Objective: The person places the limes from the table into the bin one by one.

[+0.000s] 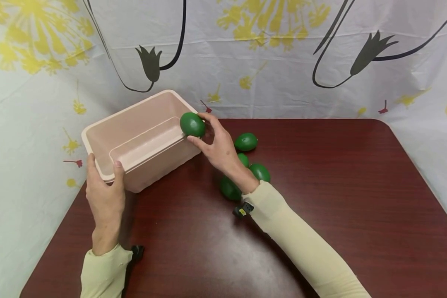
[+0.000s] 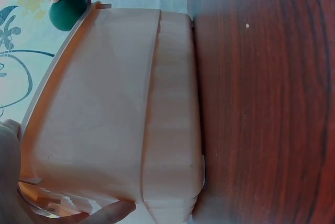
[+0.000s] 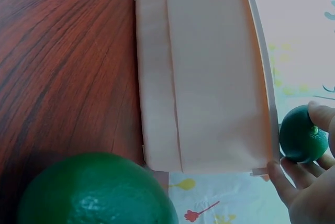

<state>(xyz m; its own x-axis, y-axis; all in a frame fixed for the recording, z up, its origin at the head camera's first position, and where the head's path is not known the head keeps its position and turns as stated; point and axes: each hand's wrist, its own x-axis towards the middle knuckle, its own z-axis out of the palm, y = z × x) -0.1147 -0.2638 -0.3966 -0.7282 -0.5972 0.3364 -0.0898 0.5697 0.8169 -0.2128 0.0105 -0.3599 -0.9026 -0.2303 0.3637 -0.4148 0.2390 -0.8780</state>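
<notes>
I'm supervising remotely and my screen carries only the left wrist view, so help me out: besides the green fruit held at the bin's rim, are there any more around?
Observer: Yes, the head view shows at least four loose green fruits on the table, to the right of the bin.
Operator: Can you see a stem end on the held one?
Observer: Yes, in the right wrist view the held fruit shows a small pale nub.
Operator: And inside the bin?
Observer: The head view shows part of its floor, with no fruit on that part.

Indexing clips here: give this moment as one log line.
left hand: grips bin; right hand: holds green fruit at bin's right end; other green fruits: on table
</notes>
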